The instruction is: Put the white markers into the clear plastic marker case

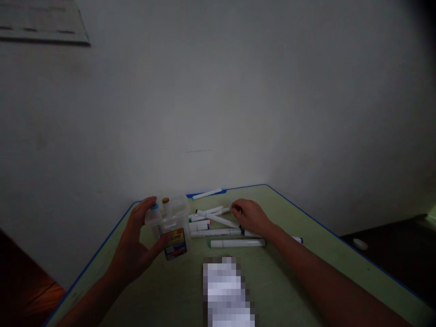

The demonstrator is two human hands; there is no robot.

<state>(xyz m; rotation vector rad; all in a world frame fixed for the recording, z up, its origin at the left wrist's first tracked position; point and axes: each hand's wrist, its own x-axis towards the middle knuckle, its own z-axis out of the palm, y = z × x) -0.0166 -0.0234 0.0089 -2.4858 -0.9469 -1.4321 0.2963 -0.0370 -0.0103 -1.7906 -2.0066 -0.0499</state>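
Note:
My left hand (136, 247) grips a clear plastic box (175, 220) from its left side, thumb across the front label. Inside the box stand two markers, one with a blue end (155, 207) and one with a brown end (165, 203). My right hand (254, 217) is over the right end of a pile of white markers (218, 232), its fingers curled together. Its fingertips are at the end of a slanting marker (223, 211); whether they hold anything is hidden. Closest to me in the pile lies a green-ended marker (238, 243).
One marker (207, 194) lies at the back edge of the pale green table (170, 295), over a blue patch. A blurred-out flat object (226, 290) is at the front middle. The wall (218, 100) rises right behind the table. A white round thing (360, 244) is on the right.

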